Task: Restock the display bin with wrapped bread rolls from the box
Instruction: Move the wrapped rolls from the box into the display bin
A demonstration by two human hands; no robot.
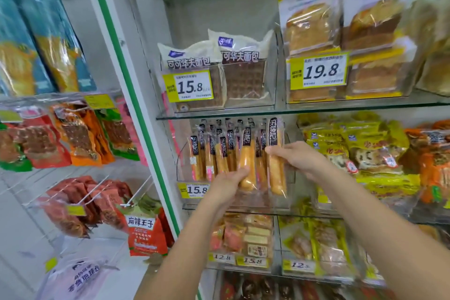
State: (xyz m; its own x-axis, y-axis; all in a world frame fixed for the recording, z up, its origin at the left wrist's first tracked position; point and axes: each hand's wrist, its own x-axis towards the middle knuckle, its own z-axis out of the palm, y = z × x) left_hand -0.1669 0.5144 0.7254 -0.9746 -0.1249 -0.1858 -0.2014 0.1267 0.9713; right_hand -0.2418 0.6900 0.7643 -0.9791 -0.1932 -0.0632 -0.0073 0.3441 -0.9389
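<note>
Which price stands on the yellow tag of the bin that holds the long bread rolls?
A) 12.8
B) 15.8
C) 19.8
B: the yellow tag on the front of the bin with the bread rolls reads 15.8.

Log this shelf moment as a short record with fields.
left hand: grips middle roll, upright in bin
right hand: pinches rightmost roll, upright
display bin: clear, holds many upright wrapped rolls
price tag: 15.8, on bin front
box: not in view
</note>
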